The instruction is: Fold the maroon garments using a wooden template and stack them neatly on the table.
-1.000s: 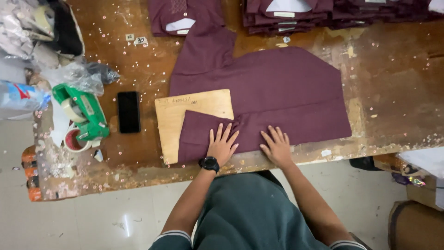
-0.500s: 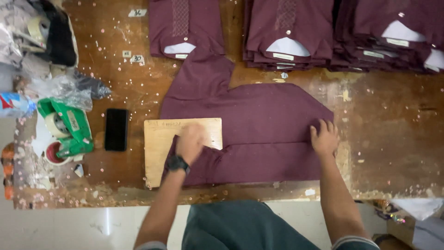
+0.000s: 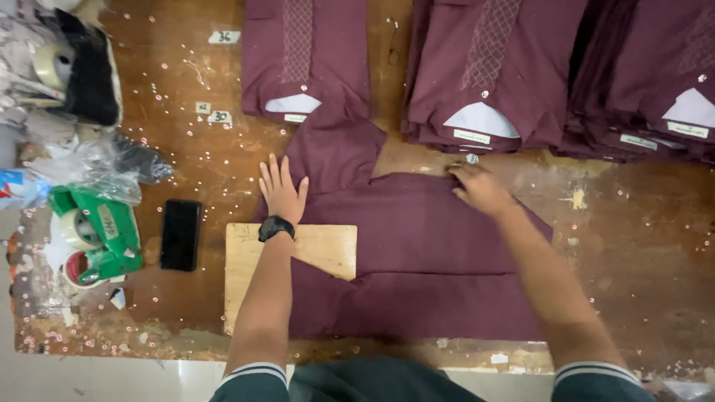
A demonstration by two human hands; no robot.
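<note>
Lying spread across the middle of the worn wooden table [image 3: 633, 246] is a maroon shirt [image 3: 424, 246], its lower edge folded up near the person's side and one sleeve [image 3: 331, 152] reaching up toward the far stacks. The left hand [image 3: 281, 190] rests flat on the shirt's left edge near that sleeve, fingers [image 3: 274, 173] stretched out and slightly spread, gripping nothing; a black watch [image 3: 275, 227] sits on the wrist. The right hand [image 3: 480, 188] presses on the shirt's upper edge, its fingers curled low against the cloth, though whether they pinch the fabric cannot be told. A thin wooden board [image 3: 316, 249] lies on the shirt under the left forearm, partly covered by the folded-up hem. Beyond the hands, a folded maroon shirt [image 3: 305, 59] lies alone, and stacks of folded shirts [image 3: 536, 67] of the same colour fill the far right. Left of the board lies a black phone [image 3: 181, 234], and beside it a green tape dispenser [image 3: 97, 238] near crumpled plastic bags [image 3: 97, 160].
</note>
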